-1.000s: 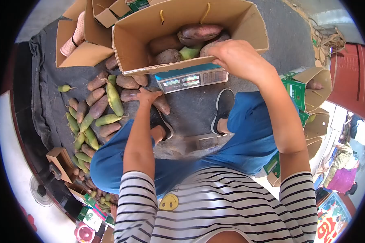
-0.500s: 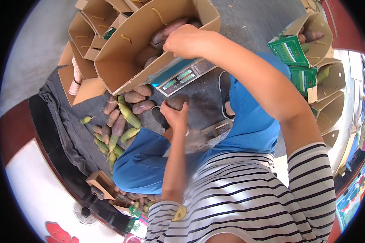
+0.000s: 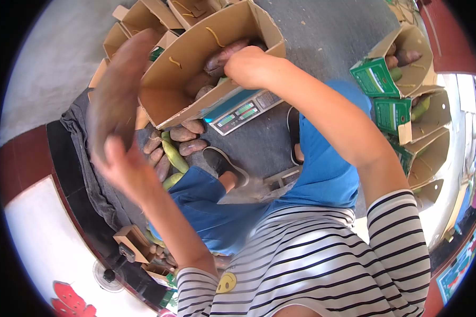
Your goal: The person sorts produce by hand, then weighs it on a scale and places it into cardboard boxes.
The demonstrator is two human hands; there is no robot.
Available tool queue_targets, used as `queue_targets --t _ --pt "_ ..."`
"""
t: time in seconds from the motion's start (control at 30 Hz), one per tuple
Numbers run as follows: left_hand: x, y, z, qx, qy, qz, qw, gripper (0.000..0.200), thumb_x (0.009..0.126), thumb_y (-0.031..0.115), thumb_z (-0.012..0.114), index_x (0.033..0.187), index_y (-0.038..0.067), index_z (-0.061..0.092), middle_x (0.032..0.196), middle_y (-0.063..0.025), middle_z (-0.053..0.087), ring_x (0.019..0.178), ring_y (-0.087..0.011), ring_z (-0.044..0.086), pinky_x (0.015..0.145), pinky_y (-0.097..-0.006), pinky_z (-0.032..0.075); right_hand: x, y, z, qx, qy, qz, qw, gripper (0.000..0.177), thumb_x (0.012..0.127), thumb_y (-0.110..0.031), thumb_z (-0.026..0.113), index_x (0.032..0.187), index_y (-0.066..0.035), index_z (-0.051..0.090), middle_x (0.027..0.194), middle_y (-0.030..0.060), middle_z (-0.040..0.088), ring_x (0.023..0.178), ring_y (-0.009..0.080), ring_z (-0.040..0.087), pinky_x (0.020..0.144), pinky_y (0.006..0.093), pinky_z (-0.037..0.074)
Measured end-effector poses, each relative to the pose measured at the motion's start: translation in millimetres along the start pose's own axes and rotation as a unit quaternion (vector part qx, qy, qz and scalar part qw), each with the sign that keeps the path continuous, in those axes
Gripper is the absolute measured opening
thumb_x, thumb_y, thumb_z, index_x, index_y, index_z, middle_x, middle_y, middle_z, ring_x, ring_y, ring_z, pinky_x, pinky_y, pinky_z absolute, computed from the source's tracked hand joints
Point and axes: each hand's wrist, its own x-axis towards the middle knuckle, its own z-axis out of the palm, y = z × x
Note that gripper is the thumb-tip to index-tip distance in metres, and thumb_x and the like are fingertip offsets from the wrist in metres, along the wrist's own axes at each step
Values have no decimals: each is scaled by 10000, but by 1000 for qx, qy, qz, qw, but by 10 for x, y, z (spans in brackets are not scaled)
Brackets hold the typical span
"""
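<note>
Raised at the left, my left hand (image 3: 124, 166) grips a long purplish-brown sweet potato (image 3: 119, 95), both blurred by motion. My right hand (image 3: 248, 66) is closed at the near side of an open cardboard box (image 3: 166, 100); its fingertips are hidden, so what they hold cannot be made out. Beside that hand, inside the box, lies a purple sweet potato (image 3: 225, 57) with other roots. The box rests on a digital scale (image 3: 244, 112) with lit green displays.
Brown roots (image 3: 188, 134) and long green radishes (image 3: 173, 156) lie on the dark cloth left of my foot (image 3: 225, 161). More open boxes stand behind at the upper left. At the right are green-fronted cartons (image 3: 378, 76) holding roots and radishes.
My left hand has swung up and left from between my knees, where it held a round brown root seen end-on. My right hand has shifted slightly right and down at the box.
</note>
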Motion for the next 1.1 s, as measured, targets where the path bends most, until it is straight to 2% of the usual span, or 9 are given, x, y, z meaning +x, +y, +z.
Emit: queue_targets --t 0.03,0.1,0.17,0.23,0.4,0.5,0.63,0.77,1.1 --pt "146 -70 91 -34 2 12 999 698 786 360 728 1257 -72 447 1184 -200 561 1091 -290 571 981 -389 415 31 32 62 -1 15 4 1000 199 785 -204 616 849 -40 711 889 149 680 871 312 651 728 416 512" --pt "272 -376 107 117 -59 -105 986 633 794 263 745 1243 -71 449 1125 -171 566 1033 -245 570 944 -344 420 44 47 85 1 26 0 1000 210 784 -237 642 798 -39 707 824 154 675 822 332 647 703 427 504" --pt "223 -425 81 228 -91 -85 966 607 806 271 740 1224 -67 457 1121 -163 549 1025 -214 539 926 -321 409 62 60 71 0 20 -11 1000 213 791 -236 637 788 -33 702 810 154 671 806 334 644 696 431 500" --pt "224 -411 -104 319 -107 -6 942 552 856 254 689 1262 -35 451 1240 -158 505 1152 -213 497 934 -301 419 47 37 34 -8 -5 -12 1000 213 791 -249 645 815 -44 696 806 160 662 802 341 635 706 433 496" --pt "140 -615 -425 368 -140 -1 919 465 850 284 670 1163 -30 529 1134 -177 565 1074 -296 552 915 -367 431 88 109 90 -11 5 -49 999 220 800 -276 636 832 -64 688 794 160 656 799 342 634 717 444 491" --pt "185 -652 -396 518 -198 61 830 415 867 247 644 1164 -22 539 1150 -198 568 1079 -326 552 896 -378 436 84 111 50 -8 -8 -49 999 225 815 -280 620 832 -63 677 804 159 656 811 345 631 726 443 491" --pt "256 -722 -333 548 -212 148 795 416 869 282 629 1125 -35 544 1083 -221 575 1013 -380 556 847 -406 448 50 40 30 15 -5 -26 1000 278 811 -319 635 898 -56 666 846 154 663 846 329 632 760 432 489" --pt "250 -708 -222 537 -253 116 796 446 870 324 622 1129 -31 547 1085 -222 576 987 -382 569 824 -417 456 74 18 62 25 57 -37 997 321 799 -349 653 915 -50 660 846 145 668 850 321 637 770 428 490" --pt "231 -706 -186 552 -291 94 776 471 870 381 598 1119 -17 559 1030 -218 593 965 -386 575 815 -440 458 138 -149 7 -11 -24 -30 999 336 796 -333 658 965 -42 671 931 144 673 907 313 642 774 428 506"
